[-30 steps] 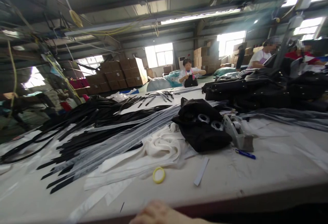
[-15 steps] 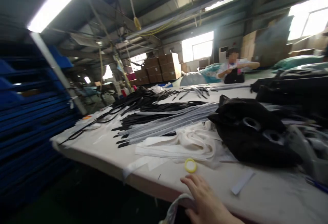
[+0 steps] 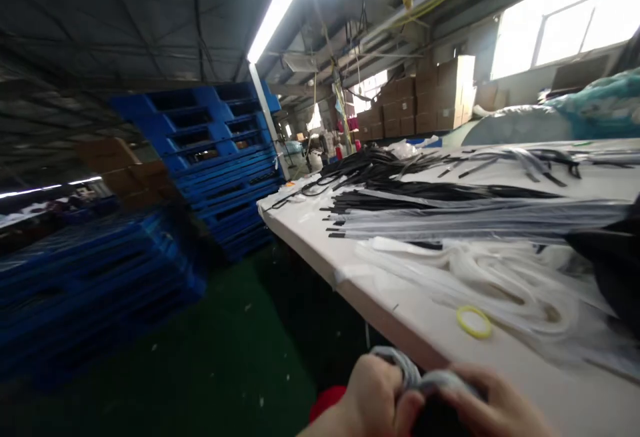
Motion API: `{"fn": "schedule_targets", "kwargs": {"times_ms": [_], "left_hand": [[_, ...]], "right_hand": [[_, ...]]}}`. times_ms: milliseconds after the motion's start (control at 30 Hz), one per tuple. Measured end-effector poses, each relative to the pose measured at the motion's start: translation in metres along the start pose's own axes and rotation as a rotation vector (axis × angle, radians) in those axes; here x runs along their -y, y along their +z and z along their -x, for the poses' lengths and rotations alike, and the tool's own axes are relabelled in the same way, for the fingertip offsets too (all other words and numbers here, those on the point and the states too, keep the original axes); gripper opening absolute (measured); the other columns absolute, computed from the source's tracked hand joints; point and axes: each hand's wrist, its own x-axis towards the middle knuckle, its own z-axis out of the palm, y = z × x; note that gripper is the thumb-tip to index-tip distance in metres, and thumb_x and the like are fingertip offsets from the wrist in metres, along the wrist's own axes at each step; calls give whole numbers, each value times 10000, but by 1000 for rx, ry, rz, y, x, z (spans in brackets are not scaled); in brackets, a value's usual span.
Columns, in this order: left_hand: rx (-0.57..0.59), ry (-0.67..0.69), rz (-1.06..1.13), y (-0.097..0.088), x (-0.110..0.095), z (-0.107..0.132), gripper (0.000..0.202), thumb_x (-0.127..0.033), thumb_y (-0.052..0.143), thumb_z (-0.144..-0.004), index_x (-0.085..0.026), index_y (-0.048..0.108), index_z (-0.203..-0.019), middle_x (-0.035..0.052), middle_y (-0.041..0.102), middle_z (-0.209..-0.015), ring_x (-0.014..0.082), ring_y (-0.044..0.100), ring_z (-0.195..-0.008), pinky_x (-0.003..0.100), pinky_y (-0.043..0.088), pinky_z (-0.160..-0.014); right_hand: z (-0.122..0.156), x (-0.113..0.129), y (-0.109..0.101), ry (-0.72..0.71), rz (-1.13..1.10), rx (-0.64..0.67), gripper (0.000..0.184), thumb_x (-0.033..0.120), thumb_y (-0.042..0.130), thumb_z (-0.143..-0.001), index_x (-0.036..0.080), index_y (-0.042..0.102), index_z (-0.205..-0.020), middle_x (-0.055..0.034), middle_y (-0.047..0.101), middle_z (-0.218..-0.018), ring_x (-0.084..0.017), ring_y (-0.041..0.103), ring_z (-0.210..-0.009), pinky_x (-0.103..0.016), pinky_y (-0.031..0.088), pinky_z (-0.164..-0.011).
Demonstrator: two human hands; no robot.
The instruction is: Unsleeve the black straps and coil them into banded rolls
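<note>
Close to my body, at the bottom of the head view, my left hand (image 3: 373, 390) is closed around a bunched light-grey cloth strip (image 3: 407, 369). My right hand (image 3: 493, 400), somewhat blurred, pinches the same strip from the other side. Something black (image 3: 437, 417) shows between and below the hands; its kind is unclear. Both hands are just off the near edge of the white table (image 3: 540, 373). A yellow ring (image 3: 473, 322) lies on the tabletop beyond my right hand. Behind it are coils of white strap (image 3: 500, 270) in clear plastic.
Bundles of black strips (image 3: 450, 190) and plastic-wrapped lengths (image 3: 475, 217) cover the table farther back. A black fabric item (image 3: 613, 257) lies at the right. Stacked blue pallets (image 3: 220, 177) stand left of the table, on a green floor (image 3: 235, 350). Cardboard boxes (image 3: 440, 93) are piled beyond.
The view has swung left, bringing more pallets and floor in. My right hand, spread near the yellow ring before, now grips the grey strip, and my left hand has come into view on it.
</note>
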Motion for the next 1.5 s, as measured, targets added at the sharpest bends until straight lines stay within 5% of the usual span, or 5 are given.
{"fn": "schedule_targets", "kwargs": {"times_ms": [400, 600, 933, 1067, 1500], "left_hand": [[42, -504, 1405, -29, -38, -40, 727, -535, 139, -1014, -88, 639, -734, -85, 291, -370, 60, 275, -314, 239, 483, -615], [-341, -43, 698, 4, -23, -51, 418, -539, 561, -875, -131, 648, -880, 61, 599, -736, 230, 591, -814, 397, 414, -955], [287, -209, -139, -6, 4, -41, 595, -644, 466, -882, -212, 532, -478, 21, 462, -460, 187, 506, -500, 298, 375, -614], [567, -580, 413, -14, 8, -39, 714, -734, 309, -894, -175, 609, -564, -28, 370, -328, 134, 363, -317, 285, 345, -467], [-4, -347, 1772, 42, -13, -38, 374, -468, 664, -875, -102, 702, -935, 29, 669, -738, 138, 647, -775, 286, 485, -913]], "right_hand": [[-10, -24, 41, 143, -165, -48, 520, 562, 602, -861, 141, 565, -1165, 40, 502, -636, -141, 483, -567, -277, 423, -563], [3, 17, 47, 196, -753, 298, 570, 678, 551, -847, 145, 624, -1035, 78, 418, -491, -72, 314, -400, -223, 293, -452], [6, -3, -36, 179, 47, 147, 436, 567, 516, -905, 174, 693, -971, -81, 688, -898, -219, 614, -799, -318, 455, -724], [2, -12, -19, 95, 242, 2, 430, 590, 484, -924, 204, 673, -939, -71, 681, -889, -225, 596, -804, -331, 437, -766], [-4, 11, 54, 232, -495, -258, 798, 888, 227, -806, 186, 517, -559, -22, 452, -461, -109, 338, -390, -266, 248, -391]]}}
